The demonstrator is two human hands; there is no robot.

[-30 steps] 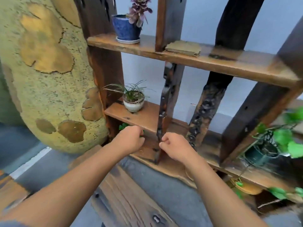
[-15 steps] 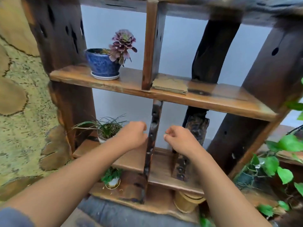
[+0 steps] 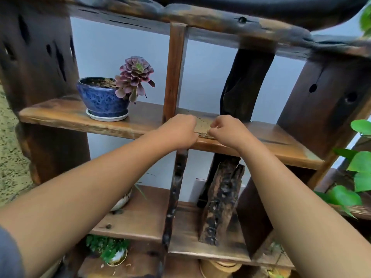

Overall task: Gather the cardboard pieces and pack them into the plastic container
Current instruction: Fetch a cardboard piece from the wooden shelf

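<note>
A thin stack of tan cardboard pieces [image 3: 202,126] lies flat on the middle wooden shelf [image 3: 60,115], just right of a slim upright post [image 3: 174,67]. My left hand [image 3: 178,131] is curled over the stack's left end and hides it. At the stack's right end my right hand [image 3: 226,131] pinches the edge, thumb at the front and fingers on top. Only a narrow strip of cardboard shows between the two hands. No plastic container is in view.
A blue glazed pot [image 3: 102,99] with a purple succulent [image 3: 136,75] stands on the same shelf to the left. A dark bark piece [image 3: 220,201] and small potted plants [image 3: 112,251] sit on lower shelves. Green leaves [image 3: 359,177] hang at the right.
Both hands have risen from the lower shelf level up to the middle shelf and closed on the two ends of the cardboard stack. The view has tilted upward.
</note>
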